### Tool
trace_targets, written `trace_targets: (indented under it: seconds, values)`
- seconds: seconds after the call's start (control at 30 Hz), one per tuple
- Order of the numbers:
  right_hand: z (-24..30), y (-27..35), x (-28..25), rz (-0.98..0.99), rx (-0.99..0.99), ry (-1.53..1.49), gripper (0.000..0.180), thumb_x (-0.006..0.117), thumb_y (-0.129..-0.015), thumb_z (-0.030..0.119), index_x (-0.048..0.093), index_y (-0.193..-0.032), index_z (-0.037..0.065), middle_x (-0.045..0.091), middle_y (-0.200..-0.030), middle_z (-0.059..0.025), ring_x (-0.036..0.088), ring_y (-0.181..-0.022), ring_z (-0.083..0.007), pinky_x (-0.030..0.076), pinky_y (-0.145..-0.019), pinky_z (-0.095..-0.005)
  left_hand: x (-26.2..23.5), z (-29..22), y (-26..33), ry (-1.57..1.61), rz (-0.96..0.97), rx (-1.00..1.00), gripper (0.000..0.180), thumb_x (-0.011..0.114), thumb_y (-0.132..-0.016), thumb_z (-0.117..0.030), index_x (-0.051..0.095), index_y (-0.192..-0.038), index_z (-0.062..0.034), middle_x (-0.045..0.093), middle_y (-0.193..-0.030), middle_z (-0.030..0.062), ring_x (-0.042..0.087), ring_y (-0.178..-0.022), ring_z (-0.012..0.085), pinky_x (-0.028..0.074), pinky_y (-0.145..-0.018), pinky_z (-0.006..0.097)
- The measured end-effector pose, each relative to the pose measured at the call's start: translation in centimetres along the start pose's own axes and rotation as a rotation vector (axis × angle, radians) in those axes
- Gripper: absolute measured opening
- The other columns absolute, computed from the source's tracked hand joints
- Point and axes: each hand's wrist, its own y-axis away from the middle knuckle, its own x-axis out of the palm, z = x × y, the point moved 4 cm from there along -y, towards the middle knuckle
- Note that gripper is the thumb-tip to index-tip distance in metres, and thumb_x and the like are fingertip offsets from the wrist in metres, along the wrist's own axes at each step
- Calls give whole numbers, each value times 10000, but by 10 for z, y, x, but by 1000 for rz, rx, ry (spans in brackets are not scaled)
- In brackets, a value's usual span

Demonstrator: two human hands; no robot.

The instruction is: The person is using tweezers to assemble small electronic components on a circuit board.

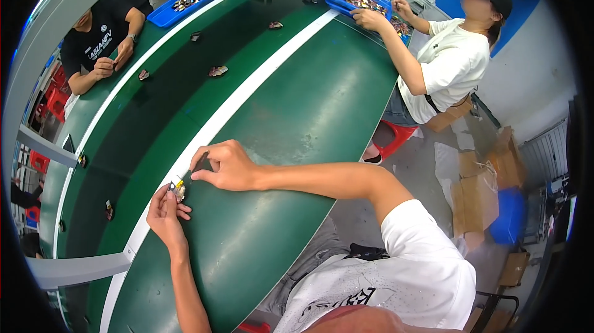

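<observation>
My left hand (166,217) pinches a small electronic assembly (179,192) with yellow, silver and dark parts between its thumb and fingers. It is held above the green worktop (278,129), close to the white strip. My right hand (228,165) hovers just to the right of the assembly. Its thumb and index finger curl together into a pinch, their tips pointing at the piece. Whatever lies between those tips, if anything, is too small to make out.
Beyond the white strip (247,89), small assemblies (218,71) lie scattered on a dark belt (167,79). Blue trays (180,12) heaped with parts stand at the far end. One person (455,55) works at the far right, another (99,48) across the belt. A grey metal frame (80,269) crosses at left.
</observation>
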Motion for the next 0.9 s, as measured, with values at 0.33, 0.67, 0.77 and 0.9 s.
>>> trace_targets:
  seconds: [0.33, 0.67, 0.77, 0.9]
  values:
    - [-13, -5, -6, 39, 326, -428, 126, 813, -829, 21, 710, -901, 15, 643, -728, 34, 447, -586, 12, 372, -532, -203, 13, -14, 5, 29, -3, 26, 247, 594, -1018, -65, 639, -1194, 101, 686, -880, 135, 630, -595, 134, 467, -488, 222]
    - [1, -1, -6, 100, 332, -367, 127, 812, -831, 50, 716, -913, 30, 507, -587, 68, 334, -523, 0, 283, -501, -231, 13, -11, 5, 58, 12, 15, 245, 603, -1019, -83, 649, -1195, 82, 679, -873, 114, 623, -584, 131, 479, -495, 228]
    - [-5, 1, -6, 94, 337, -344, 127, 810, -835, 46, 716, -920, 32, 491, -573, 73, 332, -520, 1, 286, -501, -232, 14, -9, 5, 59, 28, 22, 245, 602, -1020, -83, 649, -1196, 82, 676, -860, 109, 622, -584, 129, 478, -495, 229]
    - [-2, 2, 0, 95, 333, -337, 124, 809, -840, 47, 715, -918, 31, 475, -565, 79, 330, -517, 1, 286, -500, -234, 8, -6, 5, 71, 29, 31, 244, 602, -1021, -83, 649, -1195, 80, 670, -843, 103, 623, -584, 128, 479, -495, 229]
